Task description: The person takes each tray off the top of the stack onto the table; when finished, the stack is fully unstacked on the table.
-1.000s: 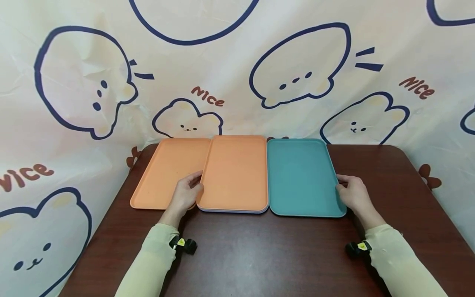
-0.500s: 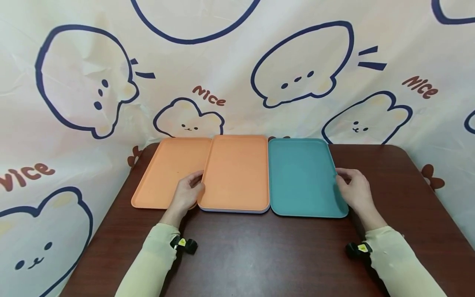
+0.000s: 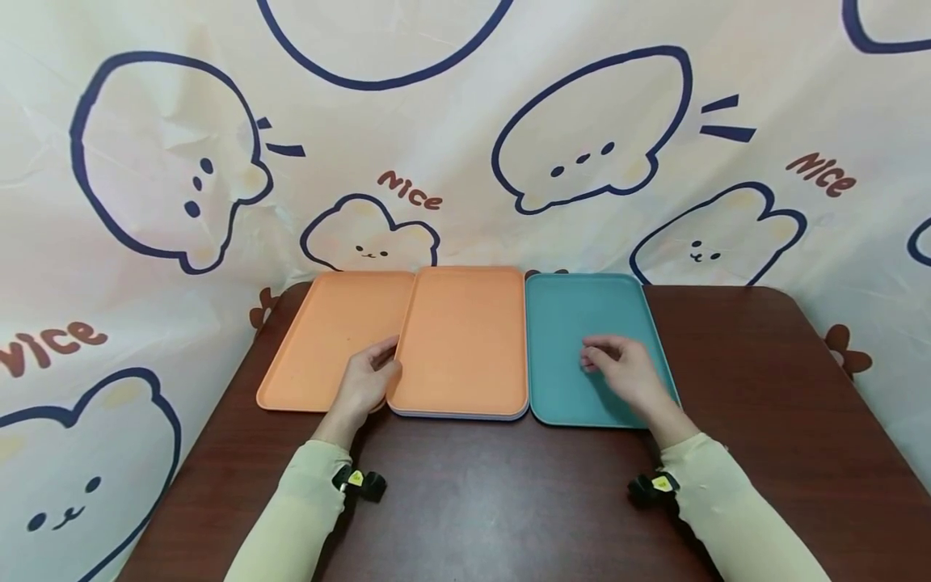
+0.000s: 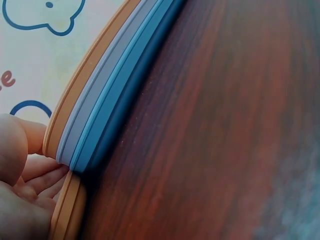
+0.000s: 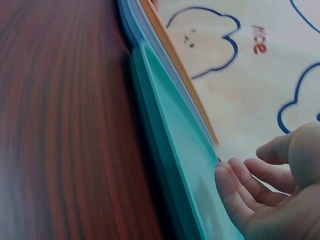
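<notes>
My left hand (image 3: 361, 380) rests against the left edge of a stack of rectangular trays. In the left wrist view, an orange tray (image 4: 75, 95) lies on top, a grey-lavender tray (image 4: 95, 85) under it and a blue tray (image 4: 110, 110) at the bottom. Thumb and fingers touch the rims at the stack's near corner. Another orange tray (image 3: 313, 356) lies flat to the left, partly under the left hand. Right of the stack lies a teal tray (image 3: 575, 311). Over it hovers my right hand (image 3: 625, 372), its fingers loosely bent and holding nothing.
A dark brown wooden table (image 3: 465, 493) carries the trays, which reach its far edge. Behind it hangs a pale curtain (image 3: 465, 113) printed with cartoon outlines and red lettering. Table surface shows to the right of the teal tray and along the front.
My right hand has left the teal tray's right edge and moved left, over the tray. The left hand stays against the stack, and the trays look unmoved.
</notes>
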`<state>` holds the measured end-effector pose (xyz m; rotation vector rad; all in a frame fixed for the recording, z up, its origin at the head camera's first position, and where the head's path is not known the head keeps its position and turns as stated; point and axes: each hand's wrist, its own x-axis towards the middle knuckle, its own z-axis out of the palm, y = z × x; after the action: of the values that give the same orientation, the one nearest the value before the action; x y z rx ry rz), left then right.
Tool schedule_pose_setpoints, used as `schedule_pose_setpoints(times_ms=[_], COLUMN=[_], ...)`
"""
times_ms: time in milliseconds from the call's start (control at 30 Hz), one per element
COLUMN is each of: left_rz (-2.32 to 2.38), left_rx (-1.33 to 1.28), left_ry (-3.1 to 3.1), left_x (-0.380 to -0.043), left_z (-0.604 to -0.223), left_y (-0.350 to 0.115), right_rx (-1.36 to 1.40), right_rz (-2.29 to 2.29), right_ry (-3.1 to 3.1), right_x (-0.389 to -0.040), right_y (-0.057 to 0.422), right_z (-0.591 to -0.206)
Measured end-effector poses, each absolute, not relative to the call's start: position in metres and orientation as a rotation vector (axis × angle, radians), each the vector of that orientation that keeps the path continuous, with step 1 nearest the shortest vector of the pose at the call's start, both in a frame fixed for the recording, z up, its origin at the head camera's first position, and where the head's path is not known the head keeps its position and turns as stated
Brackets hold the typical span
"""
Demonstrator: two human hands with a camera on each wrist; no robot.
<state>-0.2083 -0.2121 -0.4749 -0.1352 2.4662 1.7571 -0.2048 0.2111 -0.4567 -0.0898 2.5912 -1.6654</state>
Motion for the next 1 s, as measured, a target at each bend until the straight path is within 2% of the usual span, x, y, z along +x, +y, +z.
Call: schedule_pose_setpoints(times_ms=[433,1000], left_rz=[1.731,1.714], left_rx=[-0.126,-0.099], left_ry=[2.514,2.531], left_x=[-0.208,-0.208], left_z=[-0.476,-0.477], left_y=[-0.212,-0.212], right_rx=[-0.168,-0.066], right_rz=[-1.694,-1.51], right_ry=[2.482,2.658], right_x=[-0.218,-0.23], right_y=[0.14,0.117], right_z=[-0.465,-0.469])
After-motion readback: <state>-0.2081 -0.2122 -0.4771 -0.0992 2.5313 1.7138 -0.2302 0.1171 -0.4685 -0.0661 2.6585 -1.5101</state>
